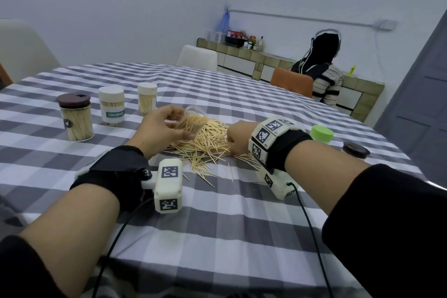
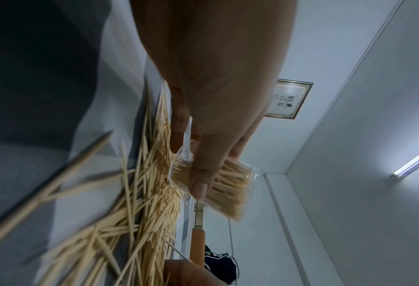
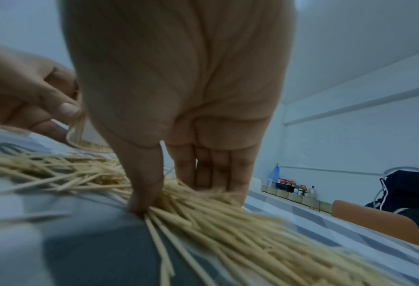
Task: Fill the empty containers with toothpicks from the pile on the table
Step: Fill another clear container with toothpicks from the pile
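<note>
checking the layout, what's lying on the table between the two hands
The toothpick pile, seen in the head view, spreads between the left hand, holding the clear container, and the right hand.

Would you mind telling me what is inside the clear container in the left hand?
The container holds a packed bundle of toothpicks. The left hand covers its base, so how deep they sit cannot be seen.

Right hand is down on the toothpick pile, thumb and fingers pinching a bunch against the checked tablecloth. Left of that hand, the left hand holds a clear container tilted above the pile. Orange chair sits beyond the pile, to the right.
</note>
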